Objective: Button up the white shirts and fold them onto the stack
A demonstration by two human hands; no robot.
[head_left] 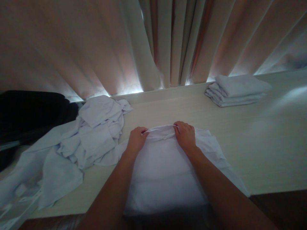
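A white shirt-like garment (pixel 165 172) lies spread on the pale wooden surface in front of me, its near end reaching toward my body. My left hand (pixel 137 139) pinches the left end of its far edge. At the right end of that same edge, my right hand (pixel 185 135) is closed on the cloth. Between the two hands the edge looks like a collar or neckline, slightly raised. Part of the garment spreads out to the right beneath my right forearm. The exact kind of garment is unclear.
Crumpled white clothes (pixel 96 134) are heaped on the left, beside a black bag-like object (pixel 31 111). A neat stack of folded white cloth (pixel 237 91) sits at the back right. Beige curtains (pixel 168 41) hang behind the pale surface (pixel 271 143). A white frame-like object (pixel 22 207) is at lower left.
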